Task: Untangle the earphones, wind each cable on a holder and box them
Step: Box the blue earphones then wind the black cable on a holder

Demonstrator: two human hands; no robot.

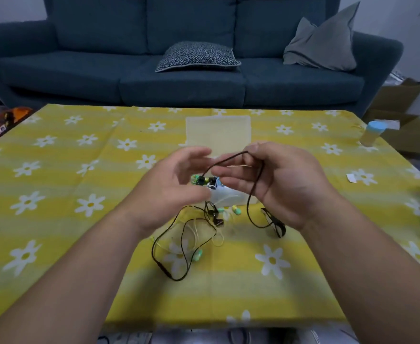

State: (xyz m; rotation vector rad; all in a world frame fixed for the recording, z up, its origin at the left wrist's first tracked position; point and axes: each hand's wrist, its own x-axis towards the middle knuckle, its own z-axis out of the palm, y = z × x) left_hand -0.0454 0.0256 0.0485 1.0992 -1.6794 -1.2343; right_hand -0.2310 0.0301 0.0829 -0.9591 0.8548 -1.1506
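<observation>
Pinches the thin dark-brown earphone cable (255, 184) in the right hand (285, 184), fingers curled round its loop, likely to draw it clear of the white cable with mint-green earbuds (197, 254) tangled on the near yellow daisy-print tablecloth (55, 194). Hovers the blurred left hand (174, 187) just left of it, fingers apart, gripping nothing. Beware white strands crossing the dark loops; small clear plastic box (231, 197) just beyond, blue-capped bottle (372, 135) far right.
</observation>
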